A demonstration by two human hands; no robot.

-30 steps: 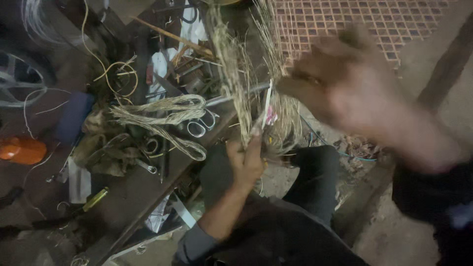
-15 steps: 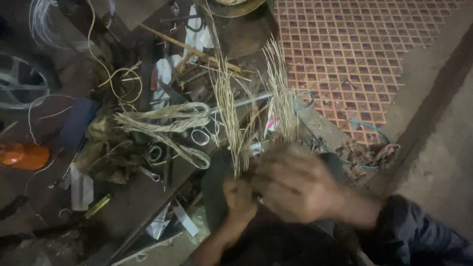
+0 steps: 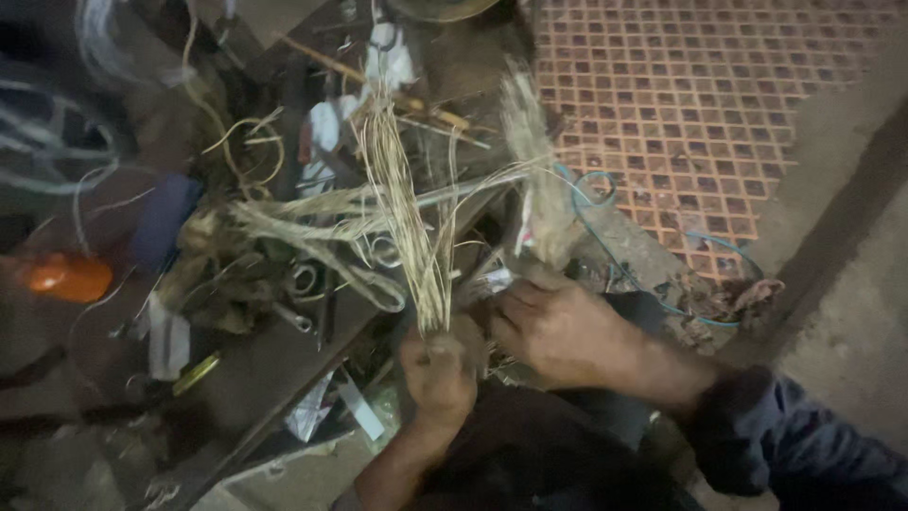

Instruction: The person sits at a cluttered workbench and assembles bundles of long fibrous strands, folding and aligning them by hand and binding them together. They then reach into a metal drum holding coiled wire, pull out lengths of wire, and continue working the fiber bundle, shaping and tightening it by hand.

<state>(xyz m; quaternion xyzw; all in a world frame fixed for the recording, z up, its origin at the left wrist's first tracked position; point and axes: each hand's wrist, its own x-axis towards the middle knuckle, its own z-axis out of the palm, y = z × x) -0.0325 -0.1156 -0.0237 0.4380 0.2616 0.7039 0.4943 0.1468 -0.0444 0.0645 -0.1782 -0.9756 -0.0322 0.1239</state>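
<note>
An orange object [image 3: 66, 276] lies far left on a cluttered workbench [image 3: 255, 378]. The left hand [image 3: 437, 374] is fisted around a bundle of dry straw [image 3: 407, 218] (stalks fanning upward), while the right hand [image 3: 558, 326], fingers curled, touches its base beside red tiles [image 3: 700, 104].

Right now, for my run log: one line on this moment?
left hand: grips straw bundle upright | right hand: at bundle base | bench: cluttered

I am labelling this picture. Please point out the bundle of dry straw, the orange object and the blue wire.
bundle of dry straw [image 3: 409, 222]: head view, middle of the stalks.
orange object [image 3: 66, 276]: head view, its rounded body.
blue wire [image 3: 594, 194]: head view, the loop.
</note>
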